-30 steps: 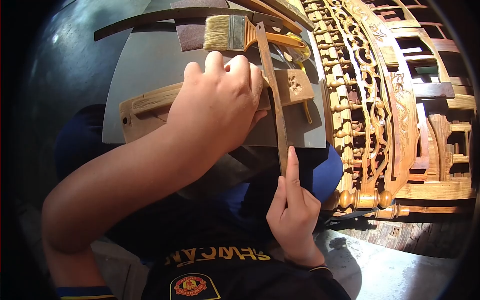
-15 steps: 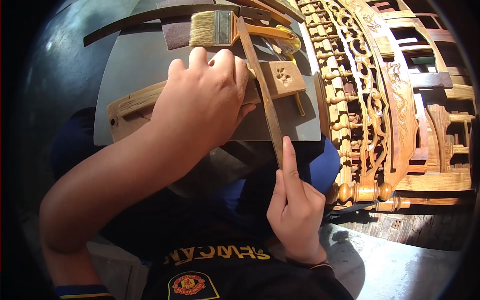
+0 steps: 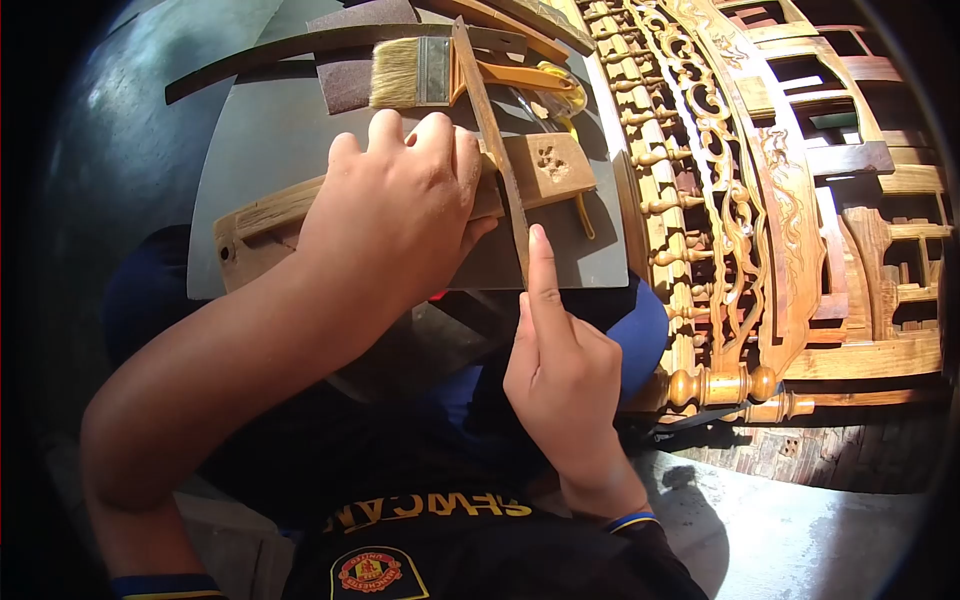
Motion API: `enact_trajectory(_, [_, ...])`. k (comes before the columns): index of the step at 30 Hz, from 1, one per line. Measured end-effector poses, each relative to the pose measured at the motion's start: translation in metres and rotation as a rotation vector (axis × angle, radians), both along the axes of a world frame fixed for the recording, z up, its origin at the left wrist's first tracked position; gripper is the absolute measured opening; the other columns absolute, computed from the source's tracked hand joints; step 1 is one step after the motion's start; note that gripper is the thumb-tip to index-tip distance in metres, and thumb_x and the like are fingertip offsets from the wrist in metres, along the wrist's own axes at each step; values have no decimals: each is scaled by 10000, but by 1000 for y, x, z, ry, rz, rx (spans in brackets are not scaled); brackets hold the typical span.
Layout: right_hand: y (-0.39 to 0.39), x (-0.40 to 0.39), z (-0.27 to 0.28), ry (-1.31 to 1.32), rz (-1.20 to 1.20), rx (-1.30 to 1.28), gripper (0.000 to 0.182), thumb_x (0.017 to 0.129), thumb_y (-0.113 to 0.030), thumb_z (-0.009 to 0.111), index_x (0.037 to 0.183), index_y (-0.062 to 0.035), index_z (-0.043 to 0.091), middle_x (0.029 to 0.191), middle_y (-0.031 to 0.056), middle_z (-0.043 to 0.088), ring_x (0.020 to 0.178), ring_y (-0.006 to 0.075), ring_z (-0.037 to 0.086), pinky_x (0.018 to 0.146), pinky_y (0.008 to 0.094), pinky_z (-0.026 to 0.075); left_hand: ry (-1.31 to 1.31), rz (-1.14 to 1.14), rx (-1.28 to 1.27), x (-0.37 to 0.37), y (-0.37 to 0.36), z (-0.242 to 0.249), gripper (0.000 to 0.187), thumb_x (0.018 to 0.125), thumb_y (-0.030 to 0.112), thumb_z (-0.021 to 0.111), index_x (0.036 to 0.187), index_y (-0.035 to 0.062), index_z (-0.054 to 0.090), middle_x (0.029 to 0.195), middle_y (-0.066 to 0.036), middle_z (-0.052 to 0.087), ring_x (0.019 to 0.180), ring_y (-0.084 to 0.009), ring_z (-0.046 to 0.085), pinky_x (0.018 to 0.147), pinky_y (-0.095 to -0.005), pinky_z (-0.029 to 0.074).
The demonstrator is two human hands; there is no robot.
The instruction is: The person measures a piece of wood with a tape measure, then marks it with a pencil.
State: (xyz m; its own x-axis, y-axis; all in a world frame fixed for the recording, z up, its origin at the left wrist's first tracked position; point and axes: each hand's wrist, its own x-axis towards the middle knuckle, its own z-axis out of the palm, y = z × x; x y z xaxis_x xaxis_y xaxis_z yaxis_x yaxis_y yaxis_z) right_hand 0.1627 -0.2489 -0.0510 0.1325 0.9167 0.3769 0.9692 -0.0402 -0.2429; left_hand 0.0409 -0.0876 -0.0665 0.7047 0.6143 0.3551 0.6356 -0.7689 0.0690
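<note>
My right hand (image 3: 567, 380) is closed around the near end of a long, narrow, rusty-brown file (image 3: 487, 110), its index finger stretched along the blade. The file lies across a wooden block (image 3: 568, 185), running away from me past a paintbrush. My left hand (image 3: 390, 215) is closed over the middle of that block, fingers curled beside the file. A small edge of wood shows by its fingertips, but most of what it grips is hidden. The block has a rough pitted patch at its right end and a round hole (image 3: 226, 253) at its left.
A grey board (image 3: 270, 130) lies under the block. Beyond my left hand are the paintbrush (image 3: 412, 72), brown sandpaper (image 3: 345, 85), a long curved dark strip (image 3: 260, 60) and a yellow-handled tool (image 3: 565, 95). Carved wooden furniture parts (image 3: 750, 220) stand along the right.
My right hand and the file have shifted left and away from me across the block. My left hand stays on the block, and the view has shifted slightly.
</note>
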Motion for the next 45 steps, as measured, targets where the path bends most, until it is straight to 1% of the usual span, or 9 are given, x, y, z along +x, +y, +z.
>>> enact_trajectory(3, [-27,-6,3,-20,-30,-74,538,985,72,634,1518,93,560,784,190,710,507,274,610,517,387,466,40,4,17,0,0,1,533,933,471,778,1206,35,642,1107,-77,612,1056,-291,638,769,-420,537])
enact_trajectory(5, [-55,-9,6,34,-3,-86,513,981,90,621,1485,153,549,1356,304,702,587,280,714,564,348,545,42,9,23,0,0,-1,526,931,469,780,1198,38,637,1107,-74,613,1059,-291,639,770,-419,539])
enact_trajectory(11, [-5,2,3,-15,-16,-45,526,1004,39,639,1527,45,578,683,162,611,486,285,551,517,398,435,29,2,11,1,-2,2,544,937,476,771,1222,34,634,1115,-80,613,1062,-291,641,773,-417,540])
enact_trajectory(19, [-72,0,15,46,-13,-139,474,989,83,618,1453,166,569,1314,296,726,568,277,704,549,348,536,42,17,19,-1,0,-1,557,931,489,774,1226,37,638,1118,-74,614,1070,-285,637,781,-422,540])
enact_trajectory(25, [-10,4,4,-69,10,-37,543,990,58,657,1527,58,576,586,113,506,487,252,552,524,413,435,28,19,13,0,1,1,554,932,484,775,1222,30,645,1118,-74,617,1071,-284,637,780,-421,539])
enact_trajectory(29, [-56,2,8,-9,20,-87,460,993,84,610,1447,156,583,1375,307,690,547,273,680,547,339,523,31,22,10,1,2,-1,554,926,477,785,1222,30,644,1117,-72,618,1067,-283,641,786,-423,538])
enact_trajectory(37, [-4,7,11,-51,21,-70,534,951,67,679,1479,91,606,722,144,687,520,246,627,530,373,516,-15,17,29,2,3,-4,538,928,469,785,1202,26,651,1114,-76,622,1071,-295,644,792,-422,538])
enact_trajectory(43, [-73,1,13,13,-19,-131,419,939,82,666,1346,179,639,1366,308,694,548,252,674,531,343,550,13,30,19,1,3,-4,554,923,479,789,1216,34,637,1120,-74,623,1071,-290,643,790,-419,540])
enact_trajectory(45, [-62,8,11,-13,2,-91,454,940,78,660,1387,150,633,1231,271,751,539,247,662,530,353,541,21,19,23,2,2,-4,565,920,485,789,1226,36,636,1122,-73,622,1069,-289,643,790,-417,541])
